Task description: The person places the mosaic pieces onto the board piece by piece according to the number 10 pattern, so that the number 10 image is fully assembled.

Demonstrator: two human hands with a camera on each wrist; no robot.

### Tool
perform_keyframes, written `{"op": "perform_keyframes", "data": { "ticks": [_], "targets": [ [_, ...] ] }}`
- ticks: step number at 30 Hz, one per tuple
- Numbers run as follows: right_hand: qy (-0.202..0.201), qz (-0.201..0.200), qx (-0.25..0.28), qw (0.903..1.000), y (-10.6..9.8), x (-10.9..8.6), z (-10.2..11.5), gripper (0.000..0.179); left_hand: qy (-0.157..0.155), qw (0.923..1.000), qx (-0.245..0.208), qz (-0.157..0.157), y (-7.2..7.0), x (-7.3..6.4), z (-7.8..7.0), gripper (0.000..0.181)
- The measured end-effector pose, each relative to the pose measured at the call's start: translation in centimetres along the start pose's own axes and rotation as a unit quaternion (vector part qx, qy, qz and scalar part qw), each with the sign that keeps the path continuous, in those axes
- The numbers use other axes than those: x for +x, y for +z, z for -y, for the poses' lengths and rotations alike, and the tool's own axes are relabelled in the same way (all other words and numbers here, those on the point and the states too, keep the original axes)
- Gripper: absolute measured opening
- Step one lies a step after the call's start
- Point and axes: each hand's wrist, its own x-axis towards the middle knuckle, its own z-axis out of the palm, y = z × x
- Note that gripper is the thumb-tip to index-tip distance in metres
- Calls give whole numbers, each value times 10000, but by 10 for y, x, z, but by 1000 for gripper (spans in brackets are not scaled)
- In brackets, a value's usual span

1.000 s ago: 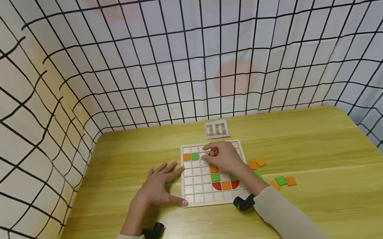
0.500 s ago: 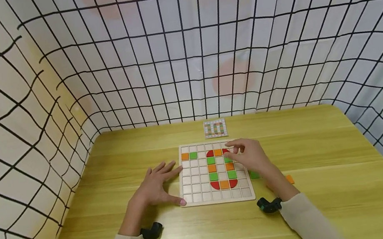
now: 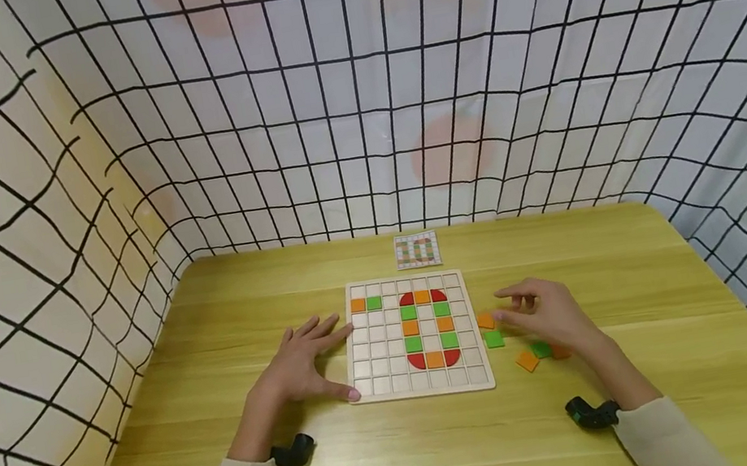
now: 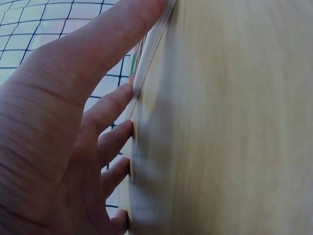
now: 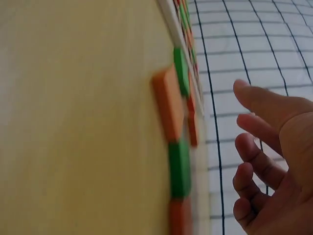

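Observation:
A pale wooden grid board (image 3: 381, 364) lies on the table. Red, orange and green pieces form an oval ring (image 3: 410, 328) in its cells, and an orange tile (image 3: 357, 305) and a green tile (image 3: 374, 303) sit side by side at upper left. My left hand (image 3: 302, 364) is spread along the board's left edge, thumb and index fingertips touching it. Right of the board, my right hand (image 3: 554, 314) hovers above loose tiles. Its fingers are loosely bent, with nothing between them in the right wrist view. Below it there lie an orange tile (image 5: 167, 100) and a green tile (image 5: 180, 169).
A small printed card (image 3: 417, 250) with a coloured grid pattern lies behind the board. Several loose orange and green tiles (image 3: 527, 360) are scattered right of the board, some partly hidden by the right hand. Black mesh (image 3: 324, 117) surrounds the wooden table (image 3: 411, 457) at back and sides.
My right hand has moved right, from above the board's upper cells to the loose tiles beside it, uncovering the ring's top and right side. The left hand keeps its place.

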Motion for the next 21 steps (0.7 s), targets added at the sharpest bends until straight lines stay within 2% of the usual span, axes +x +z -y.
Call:
{"op": "perform_keyframes", "data": {
  "ticks": [10,18,21],
  "targets": [
    [-85,282,-342,9990,-26,-32,-36,45,78,9999,-90,8,1,1,1,114],
    [-133,437,-66,9989,-40,-46,-61,42,94,9999,-27,-54,1,-1,1,113],
    [-3,456,4,9990,-43,-46,-65,40,109,9999,-31,-52,0,0,0,113]
  ]
}}
